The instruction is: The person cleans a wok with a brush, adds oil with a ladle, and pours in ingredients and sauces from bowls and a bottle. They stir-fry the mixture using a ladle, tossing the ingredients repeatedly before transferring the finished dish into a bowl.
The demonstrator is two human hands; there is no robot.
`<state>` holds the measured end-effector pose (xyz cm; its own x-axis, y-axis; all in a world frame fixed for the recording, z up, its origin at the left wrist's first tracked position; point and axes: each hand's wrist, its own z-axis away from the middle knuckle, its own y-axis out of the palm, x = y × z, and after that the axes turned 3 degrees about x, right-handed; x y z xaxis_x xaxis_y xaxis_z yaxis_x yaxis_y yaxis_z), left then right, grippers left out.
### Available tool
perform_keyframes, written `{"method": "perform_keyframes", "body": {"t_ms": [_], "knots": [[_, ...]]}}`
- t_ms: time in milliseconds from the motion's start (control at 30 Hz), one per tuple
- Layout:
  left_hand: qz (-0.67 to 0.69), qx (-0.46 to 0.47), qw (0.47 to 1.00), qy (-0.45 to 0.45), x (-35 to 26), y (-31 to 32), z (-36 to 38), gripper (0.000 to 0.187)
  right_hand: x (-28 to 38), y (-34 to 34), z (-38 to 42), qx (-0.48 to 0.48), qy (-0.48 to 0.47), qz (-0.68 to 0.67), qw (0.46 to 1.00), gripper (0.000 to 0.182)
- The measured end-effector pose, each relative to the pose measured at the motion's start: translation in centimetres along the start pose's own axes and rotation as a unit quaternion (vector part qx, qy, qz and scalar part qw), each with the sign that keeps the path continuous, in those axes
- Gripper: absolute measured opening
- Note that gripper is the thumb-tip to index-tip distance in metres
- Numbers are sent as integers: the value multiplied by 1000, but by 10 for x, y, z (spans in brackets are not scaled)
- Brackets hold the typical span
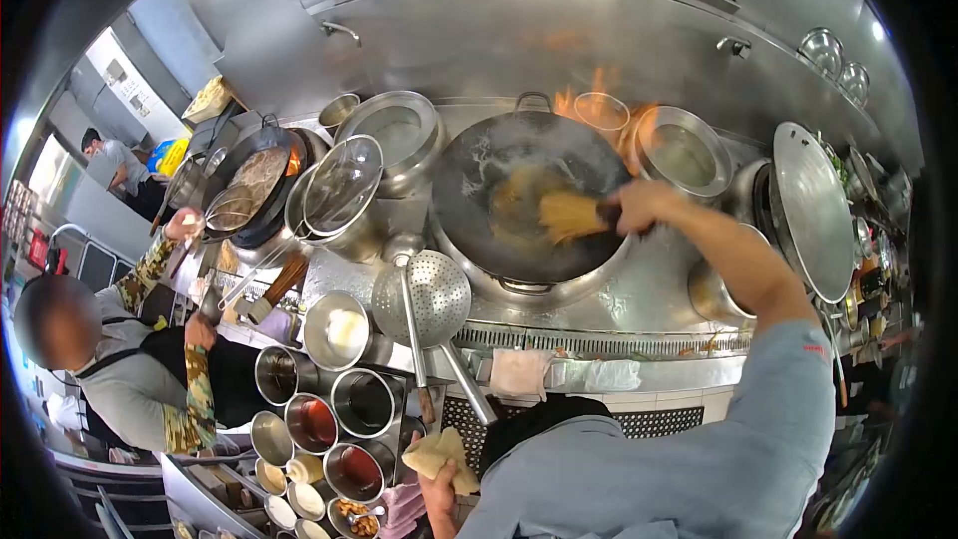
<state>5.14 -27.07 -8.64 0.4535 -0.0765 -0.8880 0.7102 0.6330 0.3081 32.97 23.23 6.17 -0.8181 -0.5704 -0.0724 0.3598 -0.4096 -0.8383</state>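
The work at the large wok (469, 165) in the upper middle of the frame looked well under way but unfinished. The right hand (644, 208) was closed around the handle of a bristle brush (571, 217), whose blurred yellowish bristles were low inside the wok, just right of its middle. The blur suggested that the brush was moving. Brownish liquid (514, 202) lay in the bottom and pale wet streaks marked the inner wall, so the surface had evidently been wetted, while the liquid was not yet out and the brush not put down. Whether any residue remained beneath the liquid could not be told. The wok sat upright on the stove (571, 315), with orange flames (597, 105) showing behind its upper right rim, near a round metal pot (687, 152). At the bottom centre, the left hand (437, 491) gripped a folded pale cloth (439, 453), well apart from the wok; its fingers were partly hidden, and nothing showed the cloth in use on the metal. Left of the wok, a perforated skimmer (439, 299) lay with a ladle (403, 246) across it, neither one held. At the left of the frame, a co-worker (130, 394) stood near another wok (261, 178) with brown contents, and containers of red sauce (314, 423) were grouped at the lower left.
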Motion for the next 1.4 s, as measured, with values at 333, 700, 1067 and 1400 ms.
{"method": "perform_keyframes", "body": {"t_ms": [333,700,1067,1400], "knots": [[12,55,998,-4,-5,4,-60,61,94,21,-26,-87,1,-194,977,56],[85,90,987,-102,-7,13,-44,66,58,-49,-30,35,33,89,995,42],[129,96,977,-139,-1,9,-18,66,71,-2,-36,-89,32,15,995,31],[66,19,990,-127,17,-8,-27,63,21,3,-94,-128,55,-152,979,52]]}}
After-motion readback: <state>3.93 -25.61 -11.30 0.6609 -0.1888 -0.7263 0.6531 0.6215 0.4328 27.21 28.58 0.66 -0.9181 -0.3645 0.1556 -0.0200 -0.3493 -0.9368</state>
